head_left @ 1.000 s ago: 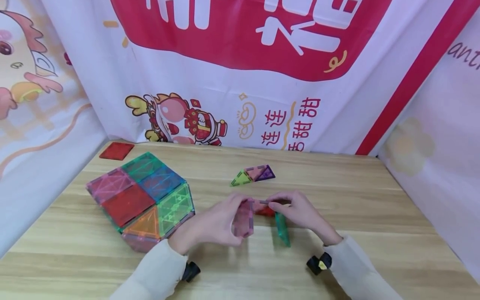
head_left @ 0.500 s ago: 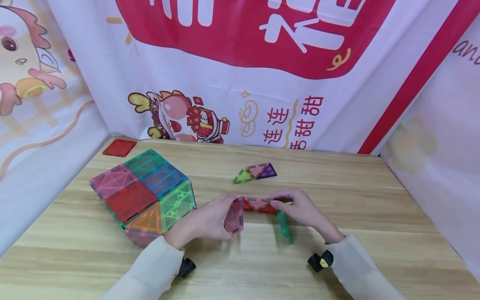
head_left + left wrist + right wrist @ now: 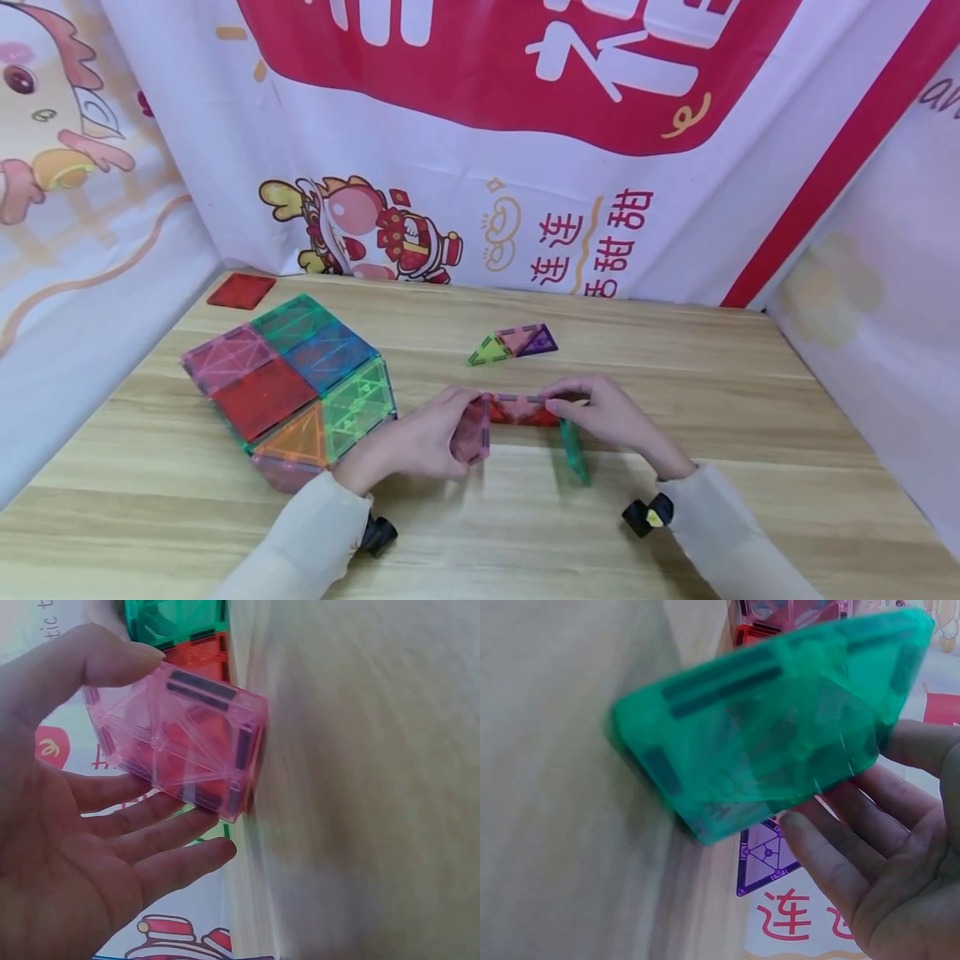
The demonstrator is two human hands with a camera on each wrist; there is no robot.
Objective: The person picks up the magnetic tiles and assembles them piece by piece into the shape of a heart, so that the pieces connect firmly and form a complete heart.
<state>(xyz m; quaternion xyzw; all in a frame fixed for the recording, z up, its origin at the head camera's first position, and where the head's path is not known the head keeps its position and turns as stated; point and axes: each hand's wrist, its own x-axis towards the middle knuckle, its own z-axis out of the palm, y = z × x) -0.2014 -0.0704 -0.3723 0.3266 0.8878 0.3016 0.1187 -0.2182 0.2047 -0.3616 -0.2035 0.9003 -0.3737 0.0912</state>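
Observation:
My left hand (image 3: 423,437) pinches a clear pink square magnetic tile (image 3: 161,739), thumb on its upper edge and fingertips along the opposite edge. That tile stands upright at the left end of an upright red magnetic tile (image 3: 528,411). At the red tile's right end stands a green magnetic tile (image 3: 780,720), angled towards me. With thumb and fingers, my right hand (image 3: 603,414) grips the top corner where the red and green tiles meet. In the right wrist view the green tile hides much of the red one.
Left of the hands sits a larger block of joined coloured tiles (image 3: 262,400). A loose red tile (image 3: 241,291) lies at the back left. Behind the hands lies a flat strip of lime, pink and purple triangles (image 3: 517,340). A printed cloth (image 3: 450,167) backs the wooden table (image 3: 750,392).
My left hand has moved the pink tile leftward, from overlapping the red tile to its left end. My right hand keeps its grip at the other end, and the view has shifted slightly.

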